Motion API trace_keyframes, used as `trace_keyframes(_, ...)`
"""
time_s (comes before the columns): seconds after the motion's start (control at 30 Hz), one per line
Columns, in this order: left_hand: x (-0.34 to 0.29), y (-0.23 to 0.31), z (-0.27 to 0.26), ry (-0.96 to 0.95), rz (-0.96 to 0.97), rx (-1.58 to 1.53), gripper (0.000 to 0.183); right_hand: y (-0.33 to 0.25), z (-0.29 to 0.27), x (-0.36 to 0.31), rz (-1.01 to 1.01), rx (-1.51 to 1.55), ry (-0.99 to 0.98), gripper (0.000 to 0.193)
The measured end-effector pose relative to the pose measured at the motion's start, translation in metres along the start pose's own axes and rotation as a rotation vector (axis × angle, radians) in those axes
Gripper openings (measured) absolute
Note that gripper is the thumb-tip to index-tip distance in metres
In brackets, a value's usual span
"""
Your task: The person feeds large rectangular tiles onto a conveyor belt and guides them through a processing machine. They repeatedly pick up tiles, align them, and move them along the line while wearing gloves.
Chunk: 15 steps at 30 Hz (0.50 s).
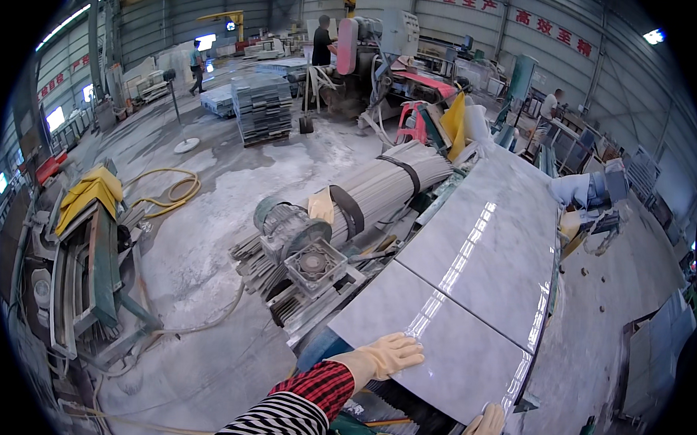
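In a cream rubber glove, my left hand (393, 355) lies with fingers stretched out on the near left edge of a polished grey-white stone slab (436, 342). My right hand (481, 431), gloved alike, rests against the slab's near right corner, its fingers extended and pressed close together. A second matching slab (504, 224) lies beyond the first, with a thin straight seam between them. Both reflect a bright strip of ceiling lights. Under the near edge shows a dark, bristle-like machine part (410, 407), partly hidden by my arm.
Left of the slabs sit a dusty motor (290, 227) and a strapped bundle of long strips (389, 184). A yellow hose (171, 194) coils on the wet floor near a metal frame (101, 269). Stacked slabs (261, 109) and several people stand farther back.
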<state>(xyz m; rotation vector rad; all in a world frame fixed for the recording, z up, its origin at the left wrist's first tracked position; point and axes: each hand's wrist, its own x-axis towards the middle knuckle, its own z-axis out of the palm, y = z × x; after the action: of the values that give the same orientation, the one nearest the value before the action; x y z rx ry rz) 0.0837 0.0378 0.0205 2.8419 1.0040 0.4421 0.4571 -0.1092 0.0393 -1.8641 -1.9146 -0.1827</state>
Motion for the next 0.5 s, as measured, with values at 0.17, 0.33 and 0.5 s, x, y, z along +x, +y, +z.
trace_keyframes(0.17, -0.001, 0.004, -0.003, -0.069, -0.038, 0.011, 0.073, -0.002, 0.0, -0.003, 0.0, 0.013, 0.001, 0.049)
trace_keyframes(0.33, -0.001, 0.009, -0.013, -0.14, -0.046, 0.063, 0.067, -0.003, -0.002, -0.004, 0.007, 0.003, 0.004, 0.049)
trace_keyframes(0.5, -0.001, 0.012, -0.018, -0.207, -0.07, 0.063, 0.067, -0.005, -0.001, -0.005, 0.03, 0.021, 0.009, 0.049)
